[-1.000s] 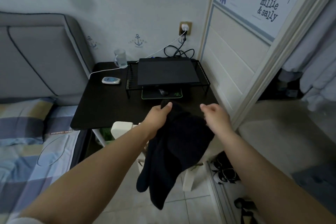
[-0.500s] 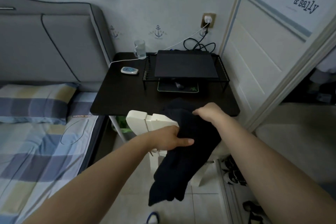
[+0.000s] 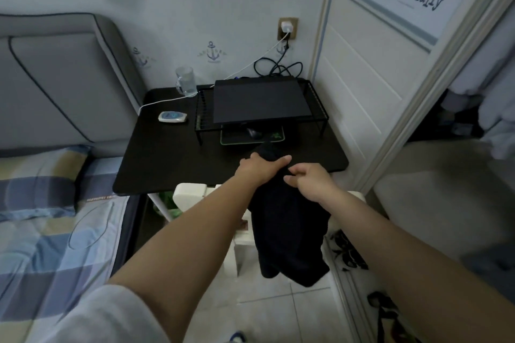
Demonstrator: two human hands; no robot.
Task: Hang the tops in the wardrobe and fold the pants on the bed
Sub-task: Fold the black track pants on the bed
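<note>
Two hands meet at the top of a dark garment (image 3: 287,220) that I hold up in front of the black desk (image 3: 172,159). My left hand (image 3: 259,168) curls its fingers over the upper edge of the cloth, and my right hand (image 3: 312,181) pinches the fabric just beside it, thumb against fingers. The garment hangs free below them, its lower hem above the tiled floor (image 3: 278,312) and in front of a white chair (image 3: 192,192) tucked at the desk's near edge.

Open floor runs only in a narrow strip between the bed (image 3: 41,245) on the left and the wardrobe's sliding door (image 3: 367,75) on the right. The desk's front edge lies just beyond my knuckles. On it stand a wire rack (image 3: 320,108) carrying a laptop (image 3: 259,100), with a glass mug (image 3: 186,83) near the wall.

Whether the garment is a top or pants I cannot tell; its folds merge into one dark mass. The wardrobe's inside (image 3: 473,108) is blurred and cut off at the frame, and the shoes (image 3: 348,250) by the door track are hard to make out.
</note>
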